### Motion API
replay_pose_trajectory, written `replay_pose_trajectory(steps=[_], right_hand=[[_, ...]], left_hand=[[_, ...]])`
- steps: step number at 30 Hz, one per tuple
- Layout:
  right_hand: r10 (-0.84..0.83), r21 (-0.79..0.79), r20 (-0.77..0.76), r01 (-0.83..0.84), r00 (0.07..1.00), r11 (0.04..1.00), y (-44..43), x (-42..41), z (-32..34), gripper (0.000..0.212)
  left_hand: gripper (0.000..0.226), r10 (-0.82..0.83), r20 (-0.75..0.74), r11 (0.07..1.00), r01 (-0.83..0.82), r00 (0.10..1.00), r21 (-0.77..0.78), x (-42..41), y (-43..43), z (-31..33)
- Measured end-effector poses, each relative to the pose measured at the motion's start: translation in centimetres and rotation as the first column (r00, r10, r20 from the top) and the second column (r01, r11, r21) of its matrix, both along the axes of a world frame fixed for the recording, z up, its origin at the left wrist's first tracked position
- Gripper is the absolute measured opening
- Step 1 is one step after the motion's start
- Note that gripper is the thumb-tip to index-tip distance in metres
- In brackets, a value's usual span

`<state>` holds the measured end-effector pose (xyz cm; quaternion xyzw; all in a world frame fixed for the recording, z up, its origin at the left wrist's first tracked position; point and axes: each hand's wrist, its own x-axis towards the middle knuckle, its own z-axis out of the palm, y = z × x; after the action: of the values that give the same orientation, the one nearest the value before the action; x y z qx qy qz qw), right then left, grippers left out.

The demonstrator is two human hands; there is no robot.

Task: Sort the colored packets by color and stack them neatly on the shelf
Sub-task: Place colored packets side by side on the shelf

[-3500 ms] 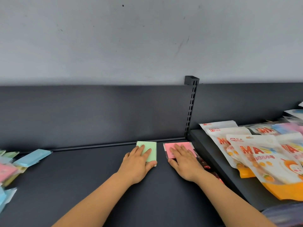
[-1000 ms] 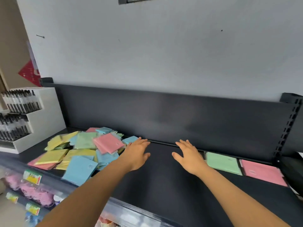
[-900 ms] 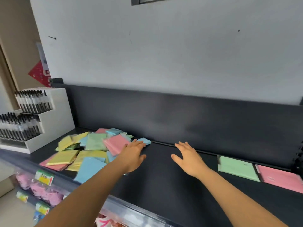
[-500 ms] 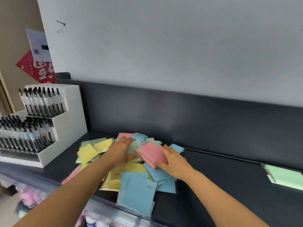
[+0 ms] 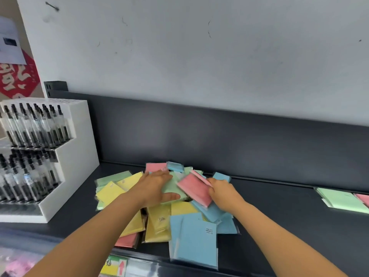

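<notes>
Colored packets (image 5: 159,218) in yellow, blue, pink and green lay in a loose, overlapping heap on the left part of the dark shelf (image 5: 279,220), just beside a white pen display (image 5: 75,156). Well apart to the right, a green stack (image 5: 343,200) and, at the frame edge, a pink stack (image 5: 363,198) lay side by side near the back panel.

The right hand (image 5: 223,193) had its grip clamped on a pink packet (image 5: 194,188), fingers curled round its right edge, the packet tilted up off the heap. The left hand (image 5: 153,186) had its grip apart, fingers extended flat on a green packet (image 5: 173,189) atop the heap. Whether the thumb hooked under the near edge could not be told. Sorting appeared to be at an early stage, with most packets unsorted.

Likely hazards:
- A blue packet (image 5: 194,240) overhung the shelf's front edge. The sleeves looked glossy, so any drag on the heap as the pink packet came clear could send the blue one over.
- A second pink edge showed just behind the held packet, so two might lift together, or one might slip from the pinch in transit.
- A flat palm alone might only slide the green packet across its neighbours.
</notes>
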<state>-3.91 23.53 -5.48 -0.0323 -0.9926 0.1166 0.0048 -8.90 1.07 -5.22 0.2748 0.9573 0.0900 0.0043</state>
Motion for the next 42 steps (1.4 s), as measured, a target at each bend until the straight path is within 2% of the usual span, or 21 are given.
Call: replay_pose_trajectory(steps=[1,4,7,9,11,13,15,18,21,23,28,31,34,36,39,42], right_hand=[[-0.011,-0.013,-0.01,0.011,1.0,1.0,0.1,-0.1,-0.1,0.032],[-0.067,-0.119,-0.034,0.062,0.997,0.991,0.2,-0.1,0.0,0.032],[-0.092,-0.168,-0.057,0.081,0.994,0.982,0.2,0.2,0.1,0.032],[-0.102,-0.193,-0.088,0.083,0.991,0.978,0.3,0.5,0.3,0.031],[-0.125,-0.244,-0.133,0.09,0.983,0.966,0.6,0.7,0.5,0.031],[-0.155,-0.31,-0.186,0.091,0.97,0.946,0.9,0.8,0.8,0.03],[-0.182,-0.358,-0.241,0.087,0.953,0.93,1.3,1.0,1.3,0.031],[-0.193,-0.378,-0.324,0.06,0.926,0.924,2.4,1.8,1.9,0.031],[-0.212,-0.362,-0.399,0.059,0.892,0.93,4.5,3.2,2.6,0.033],[-0.237,-0.337,-0.423,0.091,0.875,0.937,6.6,4.1,2.9,0.034],[-0.217,-0.161,-0.414,0.164,0.884,0.973,13.8,7.5,2.8,0.039],[-0.256,-0.123,-0.431,0.224,0.865,0.967,19.5,9.7,2.5,0.044],[-0.246,0.008,-0.525,0.293,0.815,0.956,26.3,11.9,1.7,0.046],[-0.279,0.032,-0.566,0.358,0.776,0.933,30.7,13.0,1.2,0.044],[-0.338,0.077,-0.541,0.446,0.77,0.892,37.8,15.2,0.7,0.038],[-0.414,0.049,-0.485,0.497,0.77,0.866,43.1,16.9,0.7,0.043]], left_hand=[[0.084,0.019,0.0,1.0,-0.019,1.0,-0.004,0.1,0.0,0.3],[0.091,0.135,0.019,0.991,-0.135,0.991,0.016,-0.1,-0.4,1.1],[0.096,0.214,-0.112,0.977,-0.214,0.971,0.01,-0.7,-0.4,1.6],[0.093,0.235,-0.199,0.971,-0.222,0.951,0.086,-0.9,-0.2,1.9],[0.078,0.252,-0.23,0.949,-0.193,0.94,0.249,-1.1,0.0,2.5],[0.049,0.285,-0.212,0.876,-0.165,0.935,0.453,-1.3,0.2,3.5],[0.031,0.329,-0.158,0.777,-0.172,0.931,0.605,-1.7,0.4,4.6],[0.022,0.338,-0.048,0.605,-0.178,0.94,0.776,-1.8,1.9,6.2],[0.02,0.297,-0.019,0.53,-0.149,0.955,0.835,-0.4,4.8,7.6],[0.017,0.248,-0.014,0.528,-0.123,0.969,0.84,0.7,7.3,7.9],[0.014,0.147,-0.057,0.63,-0.049,0.988,0.775,2.9,14.3,7.6],[0.013,0.1,-0.024,0.612,-0.043,0.995,0.789,4.0,19.4,7.3],[0.01,0.07,0.049,0.572,-0.08,0.996,0.817,5.4,25.3,6.8],[0.01,0.062,0.09,0.57,-0.11,0.994,0.814,6.2,28.7,6.2],[0.016,0.05,0.108,0.606,-0.116,0.993,0.787,7.8,35.2,5.5],[0.019,0.057,0.145,0.6,-0.15,0.988,0.786,9.2,40.0,5.0]])
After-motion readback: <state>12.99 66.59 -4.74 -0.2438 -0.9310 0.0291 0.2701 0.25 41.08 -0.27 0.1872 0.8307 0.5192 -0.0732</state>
